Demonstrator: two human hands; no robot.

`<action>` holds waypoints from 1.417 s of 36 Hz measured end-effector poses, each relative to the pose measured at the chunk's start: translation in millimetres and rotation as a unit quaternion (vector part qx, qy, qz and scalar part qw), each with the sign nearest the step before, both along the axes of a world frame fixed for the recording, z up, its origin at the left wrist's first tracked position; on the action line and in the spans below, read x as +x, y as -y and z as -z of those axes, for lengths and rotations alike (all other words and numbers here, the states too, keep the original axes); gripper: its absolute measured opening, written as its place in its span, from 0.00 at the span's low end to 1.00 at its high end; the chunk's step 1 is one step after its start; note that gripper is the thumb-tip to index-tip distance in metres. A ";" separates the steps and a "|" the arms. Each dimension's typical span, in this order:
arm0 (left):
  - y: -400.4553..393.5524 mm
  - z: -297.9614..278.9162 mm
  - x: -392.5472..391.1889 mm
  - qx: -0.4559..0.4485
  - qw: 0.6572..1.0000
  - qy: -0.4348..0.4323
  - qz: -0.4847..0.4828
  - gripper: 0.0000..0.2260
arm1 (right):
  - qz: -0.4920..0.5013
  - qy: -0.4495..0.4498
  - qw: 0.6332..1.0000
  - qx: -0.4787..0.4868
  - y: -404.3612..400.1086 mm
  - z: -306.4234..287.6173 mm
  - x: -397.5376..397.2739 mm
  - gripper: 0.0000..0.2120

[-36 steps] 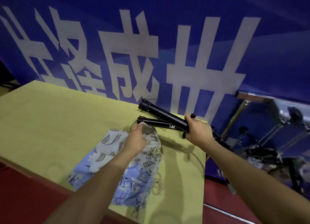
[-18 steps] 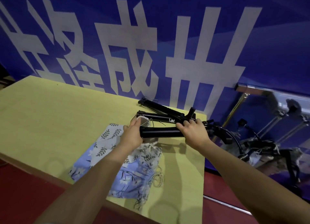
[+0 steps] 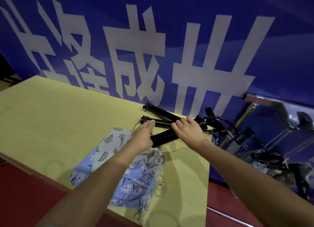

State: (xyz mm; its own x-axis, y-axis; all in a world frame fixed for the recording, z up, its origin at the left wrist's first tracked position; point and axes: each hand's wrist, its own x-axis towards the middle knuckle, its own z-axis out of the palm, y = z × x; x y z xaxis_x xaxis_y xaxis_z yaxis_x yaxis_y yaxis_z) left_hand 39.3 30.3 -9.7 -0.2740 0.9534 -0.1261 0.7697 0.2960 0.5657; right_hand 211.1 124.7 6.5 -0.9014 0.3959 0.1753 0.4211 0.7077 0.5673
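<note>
The fingers [image 3: 179,124] of the right hand [image 3: 188,133] are curled over the near tube [image 3: 164,137], which is gripped toward its right end. The tube's long axis is laid from near-left to far-right, and its free left end is pressed into the palm side of the left hand [image 3: 144,136]. A pale fold of the patterned cloth [image 3: 108,141] is pinched in the left fingers and held against the middle tube [image 3: 161,123], just beyond the near one. The left hand is thus judged the nearer for a wipe along either tube. The far tube [image 3: 163,114] is crossed behind them, close to the banner [image 3: 220,39]. Open room is offered to the left and near side of the table [image 3: 59,116]. To the right the table edge is met almost at once, and stand parts [image 3: 226,133] are tangled beyond it, so a slide rightward is judged risky.
</note>
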 end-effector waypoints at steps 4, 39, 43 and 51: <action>-1.2 -3.2 8.9 0.017 0.999 0.031 0.040 0.30 | -0.036 -0.004 0.999 0.026 -3.2 3.8 -7.1 0.13; 5.1 -23.4 -12.4 0.173 0.969 -0.064 -0.162 0.19 | 0.068 -0.272 0.721 -0.634 19.8 14.2 -59.6 0.06; 11.4 -18.2 -12.9 0.193 0.963 -0.047 -0.180 0.18 | 0.085 -0.375 0.613 -0.691 20.9 -3.2 -63.1 0.06; 13.2 -12.1 -10.5 0.167 0.966 -0.056 -0.190 0.18 | 0.008 -0.449 0.532 -0.718 25.5 -43.7 -69.9 0.17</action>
